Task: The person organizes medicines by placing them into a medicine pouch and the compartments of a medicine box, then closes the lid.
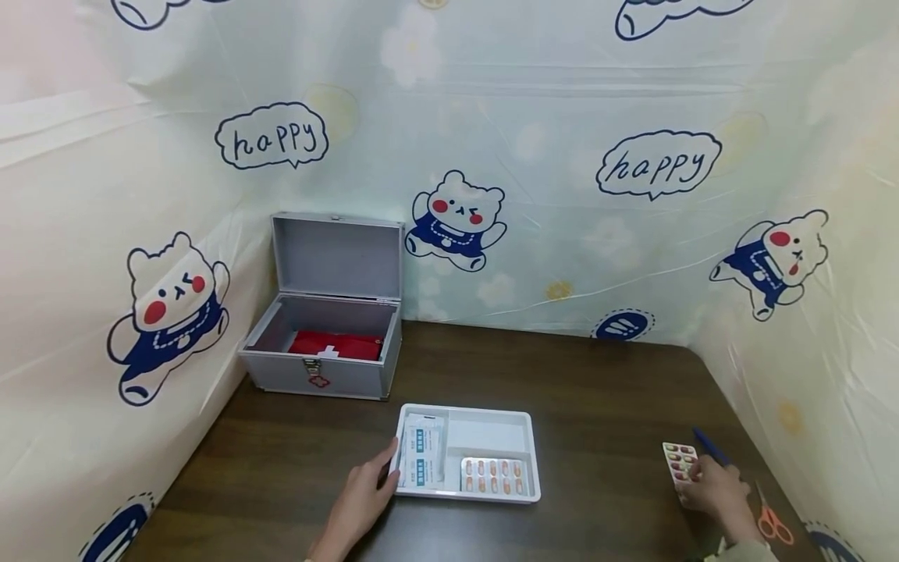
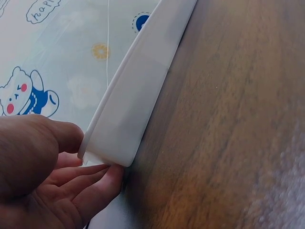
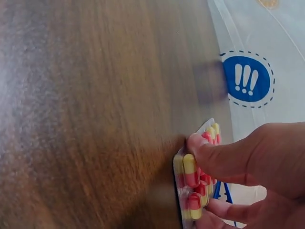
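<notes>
My left hand [image 1: 360, 493] grips the left edge of a white divided tray [image 1: 489, 427]; in the left wrist view its thumb lies at the rim and its fingers at the bottom corner of the tray wall [image 2: 131, 95]. The tray holds paper packets [image 1: 423, 453] on the left and a blister pack of orange-and-white capsules [image 1: 493, 477] at front right. At the table's right side, my right hand [image 1: 716, 490] pinches a blister pack of red-and-yellow capsules [image 3: 191, 174], thumb on its face, fingers at its edge. The pack stands tilted, close over the wood in the right wrist view.
Beside my right hand lie blue tweezers [image 1: 711, 445] and orange-handled scissors [image 1: 775, 526]. A grey metal case [image 1: 323, 375] stands lid up at back left, a red pouch [image 1: 344, 345] inside. Patterned sheeting [image 1: 548, 265] walls the table [image 1: 590, 382] at the back and sides.
</notes>
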A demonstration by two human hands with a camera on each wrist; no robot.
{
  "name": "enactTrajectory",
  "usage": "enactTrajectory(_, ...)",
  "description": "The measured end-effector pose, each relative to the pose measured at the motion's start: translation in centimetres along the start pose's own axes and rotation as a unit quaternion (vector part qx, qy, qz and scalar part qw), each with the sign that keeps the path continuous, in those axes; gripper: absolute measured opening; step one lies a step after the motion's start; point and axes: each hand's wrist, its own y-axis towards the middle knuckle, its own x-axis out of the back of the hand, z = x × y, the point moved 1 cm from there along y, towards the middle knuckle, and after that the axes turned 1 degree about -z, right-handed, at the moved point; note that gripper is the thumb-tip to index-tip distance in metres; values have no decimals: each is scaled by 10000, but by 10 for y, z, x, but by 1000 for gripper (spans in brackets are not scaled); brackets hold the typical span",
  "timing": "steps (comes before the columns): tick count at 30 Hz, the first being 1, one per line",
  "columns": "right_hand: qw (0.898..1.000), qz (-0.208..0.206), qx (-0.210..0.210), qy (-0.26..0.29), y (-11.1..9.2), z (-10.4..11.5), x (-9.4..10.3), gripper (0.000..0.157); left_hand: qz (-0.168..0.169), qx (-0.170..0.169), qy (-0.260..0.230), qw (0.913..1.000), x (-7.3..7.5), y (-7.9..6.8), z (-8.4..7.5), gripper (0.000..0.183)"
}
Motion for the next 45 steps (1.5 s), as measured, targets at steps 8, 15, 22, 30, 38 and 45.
enactTrajectory(8, 9989, 50, -270, 372, 1, 4, -2, 68, -75, -107, 42, 9999, 0, 2, 0, 56)
enactTrajectory(15, 9984, -277, -36, 487, -6, 2, -3, 85, -86, -298, 68, 9995, -1, 3, 1, 56)
enactTrajectory(22, 9962, -598, -134, 622, -11, 8, -2, 58, -93, -207, 10, 9997, -2, 1, 3, 55)
enactTrajectory(30, 9912, -999, 123, 855, -14, 36, 1, 43, -164, -311, -25, 9994, -2, -1, 3, 55)
enactTrajectory(38, 9908, -857, 471, 935, -19, 74, -3, 40, -56, -116, -69, 9999, -2, -1, 2, 55)
enactTrajectory(45, 9870, -981, 751, 1024, -22, 97, -10, 35, -35, -57, -72, 10000, -1, 0, 1, 56)
